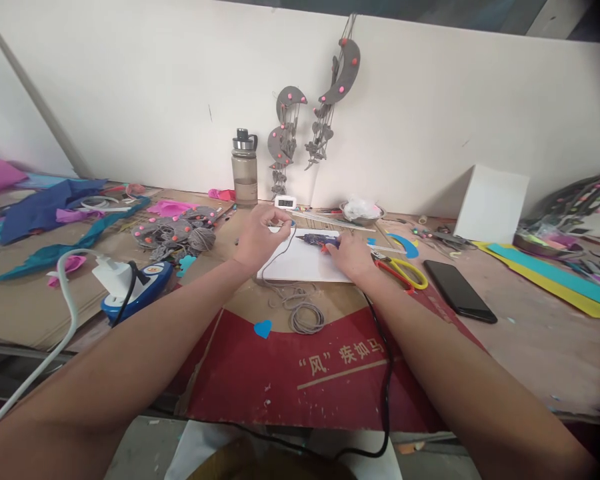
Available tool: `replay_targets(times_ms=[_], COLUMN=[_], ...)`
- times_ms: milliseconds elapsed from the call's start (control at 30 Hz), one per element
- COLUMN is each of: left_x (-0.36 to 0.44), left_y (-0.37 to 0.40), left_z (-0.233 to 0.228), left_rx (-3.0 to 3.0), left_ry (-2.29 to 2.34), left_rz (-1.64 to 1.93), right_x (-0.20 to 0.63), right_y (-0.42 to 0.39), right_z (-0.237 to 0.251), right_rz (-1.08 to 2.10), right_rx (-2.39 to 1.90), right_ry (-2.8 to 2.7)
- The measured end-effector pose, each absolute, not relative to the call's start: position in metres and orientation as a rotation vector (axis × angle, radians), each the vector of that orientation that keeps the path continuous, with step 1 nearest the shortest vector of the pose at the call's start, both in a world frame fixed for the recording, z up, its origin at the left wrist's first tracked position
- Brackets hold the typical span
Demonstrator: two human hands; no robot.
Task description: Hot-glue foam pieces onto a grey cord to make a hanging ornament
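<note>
My left hand (261,233) pinches the end of a thin grey cord (279,255) above a white sheet (300,267). From there the cord runs down to a loose coil (307,318) on the red cardboard. My right hand (353,255) is closed round a dark glue gun (316,240), whose nozzle points left toward my left hand over the white sheet. A black cable (389,373) trails from below my right wrist. Beside that hand lie scissors (407,272) with yellow and red handles. A small blue heart (263,329) rests left of the coil.
A water bottle (245,173) and a small digital clock (285,203) stand at the back. A phone (459,291) lies at right. At left are a blue power strip (143,290) and a grey felt ornament (175,230). Moon-shaped ornaments (347,70) hang on the white wall.
</note>
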State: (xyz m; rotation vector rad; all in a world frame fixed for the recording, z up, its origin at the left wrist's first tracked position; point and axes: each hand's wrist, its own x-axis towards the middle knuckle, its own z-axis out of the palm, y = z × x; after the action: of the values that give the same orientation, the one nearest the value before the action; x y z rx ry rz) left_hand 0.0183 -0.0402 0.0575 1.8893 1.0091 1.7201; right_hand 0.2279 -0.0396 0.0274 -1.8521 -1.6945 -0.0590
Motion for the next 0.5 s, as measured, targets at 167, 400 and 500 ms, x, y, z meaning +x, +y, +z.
replay_targets(times_ms=[167, 400, 500], left_x=[0.021, 0.025, 0.028], left_y=[-0.044, -0.050, -0.051], left_z=[0.059, 0.058, 0.056], left_rx=[2.013, 2.067, 1.896], left_ry=[1.022, 1.003, 0.971], left_rz=[1.677, 1.631, 1.630], right_x=[0.195, 0.164, 0.166], right_y=[-0.057, -0.074, -0.073], right_z=[0.040, 0.049, 0.048], right_rz=[0.386, 1.072, 0.972], right_rx=[-1.194, -0.871, -0.908], right_ry=[-1.611, -1.359, -1.363])
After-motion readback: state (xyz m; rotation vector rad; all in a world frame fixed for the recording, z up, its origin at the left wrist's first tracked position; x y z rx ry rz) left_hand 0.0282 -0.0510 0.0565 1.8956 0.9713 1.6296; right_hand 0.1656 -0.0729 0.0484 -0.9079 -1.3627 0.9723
